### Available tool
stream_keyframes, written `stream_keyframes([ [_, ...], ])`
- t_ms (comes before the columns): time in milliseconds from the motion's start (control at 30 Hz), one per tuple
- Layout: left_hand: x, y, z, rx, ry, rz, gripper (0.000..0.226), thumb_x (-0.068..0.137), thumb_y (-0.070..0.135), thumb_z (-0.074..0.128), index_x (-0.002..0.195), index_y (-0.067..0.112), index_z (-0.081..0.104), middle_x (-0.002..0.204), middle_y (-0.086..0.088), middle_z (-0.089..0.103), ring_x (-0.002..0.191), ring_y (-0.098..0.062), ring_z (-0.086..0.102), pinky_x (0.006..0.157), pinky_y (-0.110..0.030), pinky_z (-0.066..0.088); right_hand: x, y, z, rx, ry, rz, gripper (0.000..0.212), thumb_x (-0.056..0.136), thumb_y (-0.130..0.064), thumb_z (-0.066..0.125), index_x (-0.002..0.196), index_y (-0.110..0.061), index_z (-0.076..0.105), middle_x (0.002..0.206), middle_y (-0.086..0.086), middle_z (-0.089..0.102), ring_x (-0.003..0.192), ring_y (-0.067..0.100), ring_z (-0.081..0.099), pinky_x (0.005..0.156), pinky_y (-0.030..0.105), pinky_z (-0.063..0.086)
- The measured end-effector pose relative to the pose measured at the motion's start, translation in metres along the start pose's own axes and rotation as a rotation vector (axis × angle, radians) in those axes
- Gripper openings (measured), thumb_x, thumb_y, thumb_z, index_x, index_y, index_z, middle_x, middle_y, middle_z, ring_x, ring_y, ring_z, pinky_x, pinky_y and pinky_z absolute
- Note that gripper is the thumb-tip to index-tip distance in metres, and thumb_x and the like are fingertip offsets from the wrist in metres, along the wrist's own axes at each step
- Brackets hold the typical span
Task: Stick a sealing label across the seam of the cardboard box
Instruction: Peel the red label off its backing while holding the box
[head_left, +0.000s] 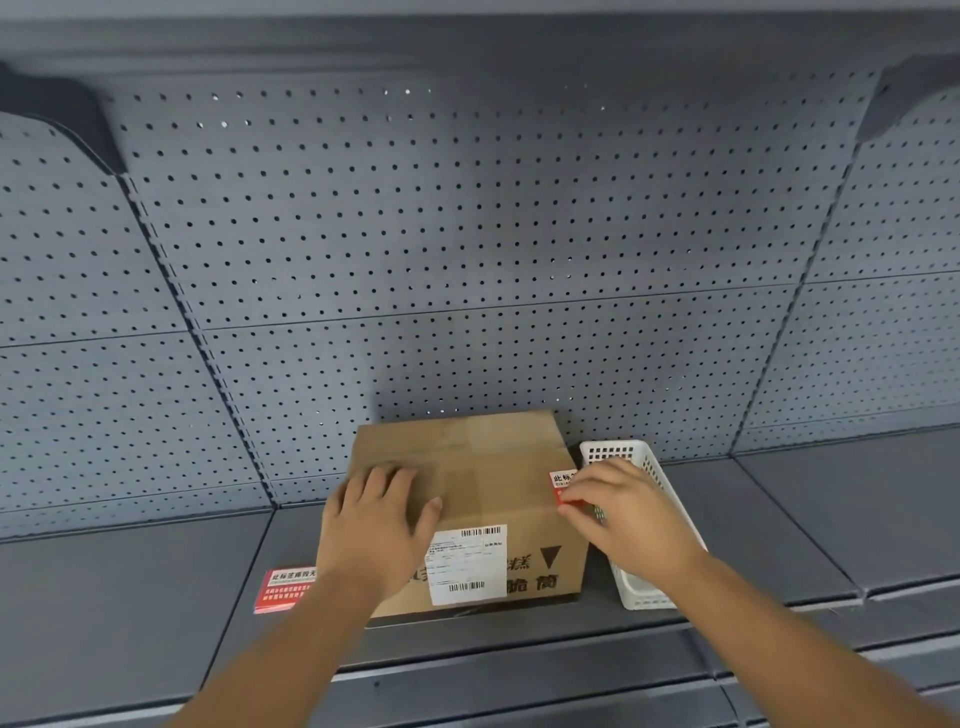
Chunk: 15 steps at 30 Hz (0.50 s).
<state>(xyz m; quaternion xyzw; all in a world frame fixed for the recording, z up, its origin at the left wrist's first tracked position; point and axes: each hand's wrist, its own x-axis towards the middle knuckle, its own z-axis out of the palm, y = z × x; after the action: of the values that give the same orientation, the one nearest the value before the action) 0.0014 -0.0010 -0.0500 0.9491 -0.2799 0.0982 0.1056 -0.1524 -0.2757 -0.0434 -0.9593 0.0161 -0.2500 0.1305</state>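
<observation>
Left hand (376, 525), right hand (626, 512) bare; forearms bare; sleeves out of view.

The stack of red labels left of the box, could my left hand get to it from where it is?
Probably yes: the left hand lies flat on the cardboard box, and the red label stack sits uncovered on the shelf beside it.
</observation>
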Motion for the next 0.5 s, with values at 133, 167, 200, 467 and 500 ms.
stream_keyframes([
  [133,-0.0001,0.0004,0.0018,-0.001,0.009,-0.006,0.066,0.094,0.070,0.021,0.142,0.034,0.048,0.146,0.008,0.052,0.142,-0.021,0.038,0.121,-0.048,0.025,0.0018,0.0034,-0.0007,0.030,-0.009,-0.015,0.011,0.090,-0.033,0.075,0.095,-0.025,0.081,0.097,-0.012,0.075,0.094,0.013,0.062,0.086,0.034,0.054],
  [167,0.0001,0.0006,0.0022,0.006,0.010,-0.006,0.066,0.094,0.070,0.020,0.142,0.035,0.047,0.147,0.009,0.052,0.142,-0.021,0.037,0.121,-0.047,0.025,0.0022,0.0041,-0.0011,0.023,-0.016,-0.027,0.012,0.090,-0.033,0.074,0.096,-0.025,0.081,0.097,-0.012,0.075,0.094,0.013,0.062,0.086,0.034,0.054],
  [200,0.0000,0.0003,0.0024,0.011,0.013,-0.005,0.066,0.094,0.070,0.019,0.142,0.036,0.047,0.147,0.010,0.052,0.142,-0.021,0.037,0.121,-0.047,0.025,0.0027,0.0044,-0.0017,0.014,-0.024,-0.040,0.013,0.091,-0.034,0.073,0.096,-0.025,0.081,0.097,-0.012,0.075,0.095,0.014,0.061,0.085,0.035,0.054],
  [467,-0.0012,0.0003,0.0043,0.020,0.036,-0.006,0.063,0.095,0.069,0.024,0.140,0.034,0.051,0.144,0.007,0.055,0.140,-0.022,0.042,0.119,-0.049,0.029,0.0056,0.0055,-0.0038,0.008,-0.032,-0.104,0.020,0.095,-0.033,0.063,0.095,-0.023,0.080,0.097,-0.011,0.075,0.095,0.016,0.061,0.083,0.037,0.056],
  [500,-0.0014,0.0001,0.0045,0.022,0.036,-0.006,0.063,0.095,0.069,0.024,0.140,0.034,0.051,0.145,0.008,0.055,0.140,-0.022,0.042,0.119,-0.049,0.028,0.0055,0.0051,-0.0035,-0.001,-0.026,-0.117,0.021,0.095,-0.032,0.062,0.094,-0.022,0.080,0.096,-0.010,0.075,0.094,0.017,0.062,0.083,0.038,0.056],
])
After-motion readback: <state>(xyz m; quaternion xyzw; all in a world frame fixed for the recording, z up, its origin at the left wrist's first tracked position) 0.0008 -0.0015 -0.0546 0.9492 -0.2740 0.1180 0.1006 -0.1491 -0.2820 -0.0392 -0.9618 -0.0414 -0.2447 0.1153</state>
